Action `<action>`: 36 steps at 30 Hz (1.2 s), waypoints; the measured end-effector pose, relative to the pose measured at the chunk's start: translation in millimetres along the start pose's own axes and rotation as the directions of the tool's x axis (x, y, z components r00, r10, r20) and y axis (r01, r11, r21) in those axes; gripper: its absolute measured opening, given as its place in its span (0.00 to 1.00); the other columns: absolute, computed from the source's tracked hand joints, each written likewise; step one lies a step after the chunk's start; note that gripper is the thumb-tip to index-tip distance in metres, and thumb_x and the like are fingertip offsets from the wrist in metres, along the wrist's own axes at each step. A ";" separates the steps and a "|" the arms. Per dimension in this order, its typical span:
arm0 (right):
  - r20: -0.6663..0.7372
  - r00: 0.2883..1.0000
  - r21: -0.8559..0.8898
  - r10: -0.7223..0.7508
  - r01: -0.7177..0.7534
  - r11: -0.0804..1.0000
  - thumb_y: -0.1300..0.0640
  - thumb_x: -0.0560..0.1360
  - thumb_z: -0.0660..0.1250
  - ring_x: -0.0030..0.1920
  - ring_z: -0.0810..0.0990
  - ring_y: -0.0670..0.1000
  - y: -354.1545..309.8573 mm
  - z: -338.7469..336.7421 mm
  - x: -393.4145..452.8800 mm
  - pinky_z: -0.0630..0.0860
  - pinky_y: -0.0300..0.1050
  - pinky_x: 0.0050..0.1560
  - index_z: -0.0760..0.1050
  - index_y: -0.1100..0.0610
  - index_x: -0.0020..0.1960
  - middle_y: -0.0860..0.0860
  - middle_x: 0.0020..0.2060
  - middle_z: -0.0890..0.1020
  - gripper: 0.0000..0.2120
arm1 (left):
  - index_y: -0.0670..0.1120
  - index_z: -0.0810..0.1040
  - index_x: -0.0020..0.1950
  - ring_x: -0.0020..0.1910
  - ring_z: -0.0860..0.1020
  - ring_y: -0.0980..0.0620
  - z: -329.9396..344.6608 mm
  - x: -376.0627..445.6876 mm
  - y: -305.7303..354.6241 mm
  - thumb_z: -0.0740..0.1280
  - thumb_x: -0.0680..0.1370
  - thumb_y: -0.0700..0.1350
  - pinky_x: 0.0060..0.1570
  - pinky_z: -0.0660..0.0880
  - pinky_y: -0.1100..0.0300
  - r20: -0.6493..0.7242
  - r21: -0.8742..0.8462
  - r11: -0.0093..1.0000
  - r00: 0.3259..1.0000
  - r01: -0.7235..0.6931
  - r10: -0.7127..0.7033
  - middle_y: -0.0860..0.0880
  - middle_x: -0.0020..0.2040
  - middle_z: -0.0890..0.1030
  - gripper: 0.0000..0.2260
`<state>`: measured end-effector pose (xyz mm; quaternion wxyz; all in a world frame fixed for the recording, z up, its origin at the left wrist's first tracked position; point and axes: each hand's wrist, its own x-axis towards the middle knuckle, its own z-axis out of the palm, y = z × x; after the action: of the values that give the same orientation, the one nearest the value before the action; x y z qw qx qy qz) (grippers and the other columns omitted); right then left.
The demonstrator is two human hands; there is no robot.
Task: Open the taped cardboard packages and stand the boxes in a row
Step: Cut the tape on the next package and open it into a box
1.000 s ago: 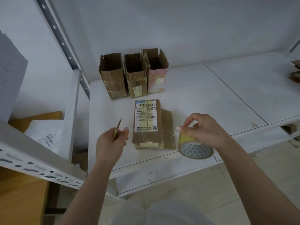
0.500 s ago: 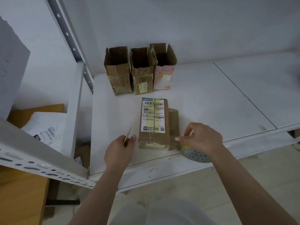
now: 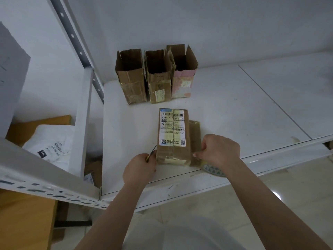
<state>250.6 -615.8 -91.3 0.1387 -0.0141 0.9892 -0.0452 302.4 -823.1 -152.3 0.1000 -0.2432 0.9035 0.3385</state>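
Taped brown cardboard package (image 3: 173, 136) with white label lies flat near white shelf's (image 3: 234, 109) front edge. My left hand (image 3: 139, 168) grips small gold-handled blade (image 3: 151, 155) beside it; right hand (image 3: 219, 150) pinches yellow tape roll (image 3: 212, 168).

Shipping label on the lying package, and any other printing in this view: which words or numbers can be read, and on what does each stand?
"501E- M1" on the shipping label of the taped package.
"[ZZ2]" on the same label, at the right.
"060" on the white mailer bag at the left.
Barcodes, QR code and small Chinese print on the label: too small to read.
Stickers on the standing open boxes: blurred, unreadable.
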 end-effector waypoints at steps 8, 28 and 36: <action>-0.011 1.000 0.007 0.002 -0.002 1.000 0.40 0.72 0.68 0.46 0.80 0.50 -0.4 1.0 0.7 0.74 0.43 0.45 0.76 0.50 0.48 0.46 0.42 0.80 0.14 | 0.48 0.65 0.56 0.41 0.75 0.45 3.0 -3.9 -0.6 0.60 0.80 0.58 0.39 0.68 0.56 -0.114 0.077 0.997 0.993 -0.028 0.037 0.50 0.43 0.77 0.15; 0.020 1.000 0.018 -0.002 0.002 1.000 0.39 0.72 0.66 0.46 0.80 0.51 0.4 -1.6 -1.8 0.73 0.43 0.43 0.76 0.50 0.51 0.46 0.44 0.81 0.17 | 0.40 0.77 0.46 0.26 0.70 0.57 -18.7 -8.4 85.0 0.55 0.85 0.48 0.26 0.67 0.66 0.212 -0.501 0.785 0.827 -0.366 0.521 0.51 0.31 0.73 0.17; 0.216 0.976 0.436 -0.041 -0.058 0.898 0.39 0.73 0.69 0.49 0.79 0.49 34.1 -14.0 -2.1 0.76 0.47 0.53 0.78 0.49 0.54 0.47 0.50 0.81 0.17 | 0.41 0.76 0.40 0.20 0.69 0.56 13.4 12.0 87.9 0.56 0.85 0.46 0.24 0.68 0.65 0.308 -0.387 0.832 0.795 -0.397 0.522 0.48 0.28 0.76 0.18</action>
<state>248.2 -580.5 -80.4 0.2468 0.0171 0.9320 -0.2649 247.7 -761.4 -117.0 0.1582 0.0486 0.8321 0.5293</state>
